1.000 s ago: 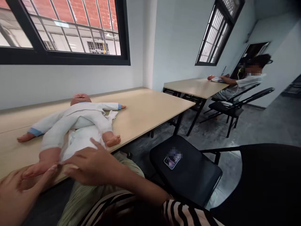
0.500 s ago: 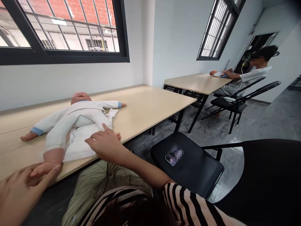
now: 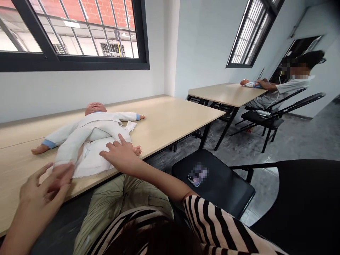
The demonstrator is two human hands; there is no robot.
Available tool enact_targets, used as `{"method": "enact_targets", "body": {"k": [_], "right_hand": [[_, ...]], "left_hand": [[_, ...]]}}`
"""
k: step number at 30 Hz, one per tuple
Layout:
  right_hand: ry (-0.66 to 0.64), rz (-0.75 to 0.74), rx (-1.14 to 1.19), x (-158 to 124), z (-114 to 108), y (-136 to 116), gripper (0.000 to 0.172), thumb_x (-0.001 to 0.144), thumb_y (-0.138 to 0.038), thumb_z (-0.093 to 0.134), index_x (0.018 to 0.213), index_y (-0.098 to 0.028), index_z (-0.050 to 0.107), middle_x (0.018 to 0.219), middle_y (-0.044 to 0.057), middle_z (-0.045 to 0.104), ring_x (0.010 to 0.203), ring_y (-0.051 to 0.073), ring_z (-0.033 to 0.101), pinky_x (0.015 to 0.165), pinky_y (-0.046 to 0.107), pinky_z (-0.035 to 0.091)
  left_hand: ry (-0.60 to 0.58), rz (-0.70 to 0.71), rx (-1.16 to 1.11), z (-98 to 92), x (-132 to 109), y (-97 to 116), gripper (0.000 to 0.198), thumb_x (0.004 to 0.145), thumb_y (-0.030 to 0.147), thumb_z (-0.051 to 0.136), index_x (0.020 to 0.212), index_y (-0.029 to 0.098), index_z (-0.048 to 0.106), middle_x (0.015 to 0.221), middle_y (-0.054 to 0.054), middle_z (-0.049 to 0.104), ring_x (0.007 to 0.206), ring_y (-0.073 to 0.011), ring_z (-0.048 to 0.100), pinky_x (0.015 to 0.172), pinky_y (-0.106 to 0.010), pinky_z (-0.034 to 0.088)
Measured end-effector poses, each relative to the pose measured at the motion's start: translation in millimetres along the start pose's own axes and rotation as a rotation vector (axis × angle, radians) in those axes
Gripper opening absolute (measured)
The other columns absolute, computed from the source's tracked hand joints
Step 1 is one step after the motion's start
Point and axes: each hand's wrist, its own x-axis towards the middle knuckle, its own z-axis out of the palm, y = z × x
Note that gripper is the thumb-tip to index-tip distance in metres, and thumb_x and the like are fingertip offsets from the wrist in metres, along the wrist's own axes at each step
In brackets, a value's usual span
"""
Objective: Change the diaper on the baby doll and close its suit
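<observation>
One near doll lying face-up, white-suited, blue-cuffed; left hand loosely gripping foot; right hand splaying fingers over leg.

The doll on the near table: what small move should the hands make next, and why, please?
Perhaps the right hand should shift inward and take the near edge of the white pad. The pad lies spread between the legs of the doll, this hand is right by it, and the left hand is occupied at one leg.
</observation>
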Motion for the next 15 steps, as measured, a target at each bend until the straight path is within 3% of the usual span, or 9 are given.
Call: {"method": "enact_targets", "body": {"k": [5,8,11,15], "right_hand": [[0.055,-0.041,0.04,4.2,6.8,-11.9,0.021,0.09,-0.013,0.046,0.103,-0.018,0.063,0.097,0.004,0.067,0.089,0.022,0.062,0.11,0.047,0.03],[0.065,-0.011,0.053,3.9,9.2,-15.4,0.017,0.087,-0.014,0.051,0.099,-0.017,0.062,0.094,0.004,0.069,0.086,0.021,0.062,0.107,0.043,0.033],[0.08,0.056,0.073,4.9,7.7,-13.4,0.016,0.087,-0.015,0.051,0.1,-0.017,0.06,0.094,0.004,0.07,0.087,0.02,0.063,0.105,0.041,0.034],[0.104,0.115,0.097,6.8,5.4,-9.6,0.017,0.089,-0.014,0.048,0.102,-0.015,0.059,0.094,0.005,0.069,0.087,0.02,0.064,0.104,0.04,0.035]], "left_hand": [[-0.033,-0.041,0.007,-0.7,9.8,0.1,0.043,0.088,0.049,0.04,0.128,0.038,0.051,0.139,-0.003,0.046,0.123,-0.0359,0.052,0.109,-0.05,0.039],[-0.042,-0.125,0.048,-0.6,11.2,-0.6,0.047,0.087,0.06,0.039,0.118,0.031,0.059,0.13,-0.006,0.053,0.119,-0.0347,0.055,0.108,-0.047,0.041],[-0.039,-0.17,0.051,0.0,10.2,-5.2,0.053,0.085,0.065,0.038,0.116,0.029,0.061,0.123,-0.007,0.057,0.113,-0.0341,0.058,0.104,-0.048,0.043],[-0.051,-0.183,-0.005,2.0,6.8,-16.7,0.046,0.084,0.063,0.042,0.117,0.035,0.058,0.124,-0.003,0.056,0.115,-0.0317,0.057,0.104,-0.046,0.043]]}}
